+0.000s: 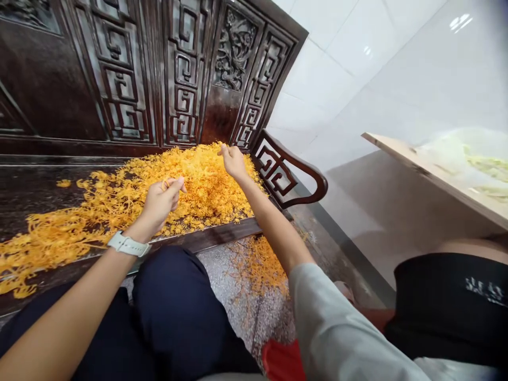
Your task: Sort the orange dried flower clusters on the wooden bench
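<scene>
A broad heap of orange plastic flower pieces [214,185], with thin stems and spiky heads, covers the right part of a dark wooden bench seat. My left hand [162,200], a pale watch on its wrist, is held above the heap's front edge. Its fingers are curled closed, and a bit of orange plastic piece [165,184] shows between them. Farther back, my right hand [233,160] pinches its fingers together at the top of the heap. Whatever lies between those fingertips blends into the orange behind.
The carved bench back [182,79] rises behind the heap, with a curved armrest [305,182] on the right. More orange pieces [264,270] lie on the speckled floor. At right, a wooden board [428,172] bears a plastic bag; a person in black shorts [444,301] sits below.
</scene>
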Demonstrator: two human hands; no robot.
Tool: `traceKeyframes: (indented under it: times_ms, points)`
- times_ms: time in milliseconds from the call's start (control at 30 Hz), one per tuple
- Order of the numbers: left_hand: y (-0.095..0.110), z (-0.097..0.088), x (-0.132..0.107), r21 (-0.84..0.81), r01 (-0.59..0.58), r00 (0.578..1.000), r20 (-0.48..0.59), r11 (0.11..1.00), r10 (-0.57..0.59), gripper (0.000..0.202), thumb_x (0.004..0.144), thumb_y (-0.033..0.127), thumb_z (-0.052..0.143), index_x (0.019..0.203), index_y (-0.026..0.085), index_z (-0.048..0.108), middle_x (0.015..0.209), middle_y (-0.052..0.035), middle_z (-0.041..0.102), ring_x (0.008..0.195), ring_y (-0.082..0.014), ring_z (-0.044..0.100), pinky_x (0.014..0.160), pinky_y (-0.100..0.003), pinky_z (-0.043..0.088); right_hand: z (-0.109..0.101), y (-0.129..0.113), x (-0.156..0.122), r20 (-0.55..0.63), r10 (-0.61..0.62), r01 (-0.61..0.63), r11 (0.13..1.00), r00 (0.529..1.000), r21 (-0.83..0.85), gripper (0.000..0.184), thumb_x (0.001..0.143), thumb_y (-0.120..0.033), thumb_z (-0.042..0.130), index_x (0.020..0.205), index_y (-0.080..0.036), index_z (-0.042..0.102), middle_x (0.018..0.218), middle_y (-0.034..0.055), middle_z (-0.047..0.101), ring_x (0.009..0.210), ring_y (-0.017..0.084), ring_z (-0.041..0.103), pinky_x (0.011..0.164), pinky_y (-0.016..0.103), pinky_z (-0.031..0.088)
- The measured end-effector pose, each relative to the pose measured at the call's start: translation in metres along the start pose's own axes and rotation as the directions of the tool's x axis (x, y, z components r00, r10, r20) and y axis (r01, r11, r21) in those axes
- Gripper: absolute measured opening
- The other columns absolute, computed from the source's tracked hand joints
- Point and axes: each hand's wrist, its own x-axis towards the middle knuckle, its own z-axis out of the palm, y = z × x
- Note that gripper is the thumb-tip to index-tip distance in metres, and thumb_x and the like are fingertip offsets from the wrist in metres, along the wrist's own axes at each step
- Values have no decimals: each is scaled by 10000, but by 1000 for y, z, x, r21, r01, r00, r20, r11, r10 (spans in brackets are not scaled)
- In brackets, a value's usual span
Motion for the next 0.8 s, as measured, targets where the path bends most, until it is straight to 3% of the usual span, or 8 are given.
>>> traceKeyframes:
  times_ms: [133, 200, 267, 333, 433, 567, 667, 800]
  points:
    - [-1, 1, 2, -26, -3, 1000, -13, 1000, 2, 296, 905, 383, 778, 752, 160, 659, 465, 98, 293, 411, -56, 183, 443, -211, 157, 14, 0, -2, 17, 47, -46, 995, 999, -84, 293, 1009, -380, 615, 1110, -130, 728, 1082, 144, 754, 1084, 304, 699, 1033, 430, 519]
    - [0, -1, 2, -8, -27, 998, -56, 1000, 26, 281, 891, 383, 778, 763, 156, 671, 471, 99, 298, 416, -59, 180, 443, -218, 155, 18, 0, -2, 59, 79, -74, 993, 995, -88, 446, 911, -322, 736, 1299, -113, 674, 1293, 196, 730, 1191, 325, 677, 1098, 455, 506]
    - [0, -5, 3, 35, -46, 994, -94, 998, 49, 272, 884, 393, 767, 781, 155, 686, 479, 100, 295, 423, -67, 184, 448, -231, 149, 18, -3, -5, 27, 71, -71, 998, 997, -2, 448, 938, -405, 722, 1286, -126, 674, 1356, 208, 706, 1242, 316, 657, 1120, 452, 501]
    - [0, -9, 4, 127, -86, 989, -111, 988, 100, 270, 885, 403, 748, 793, 152, 707, 488, 91, 301, 439, -80, 204, 462, -246, 151, 15, -15, -13, 8, 36, -37, 978, 999, 205, 480, 1028, -601, 567, 1178, -164, 698, 1272, 175, 730, 1187, 271, 673, 1045, 409, 535]
    - [1, -14, 5, 335, -200, 966, -92, 921, 243, 282, 890, 403, 720, 772, 148, 729, 529, 54, 382, 495, -97, 280, 509, -263, 207, 4, -48, -32, 141, -35, -32, 894, 989, 447, 713, 1034, -819, 344, 1081, -203, 700, 1057, 107, 727, 970, 198, 683, 819, 324, 534]
    - [4, -15, -1, 492, -298, 943, 19, 818, 333, 337, 914, 422, 689, 698, 166, 657, 598, 27, 452, 580, -118, 373, 591, -284, 284, -4, -91, -63, 369, -288, 171, 932, 884, 319, 701, 1007, -852, 420, 848, -199, 620, 816, 30, 605, 772, 152, 559, 721, 301, 419]
    - [5, -16, -7, 546, -313, 940, 64, 777, 334, 439, 935, 466, 651, 618, 188, 524, 588, 33, 378, 581, -122, 340, 603, -308, 255, 3, -101, -77, 421, -396, 336, 918, 816, 212, 678, 1004, -835, 473, 730, -216, 442, 680, -24, 438, 665, 130, 408, 680, 310, 325]
    - [6, -18, -15, 626, -256, 961, 80, 737, 266, 529, 916, 524, 652, 582, 215, 384, 565, 37, 311, 559, -121, 298, 591, -321, 214, 10, -88, -75, 290, -361, 262, 908, 886, 328, 690, 1012, -847, 418, 713, -227, 366, 687, -35, 355, 643, 120, 327, 637, 300, 289]
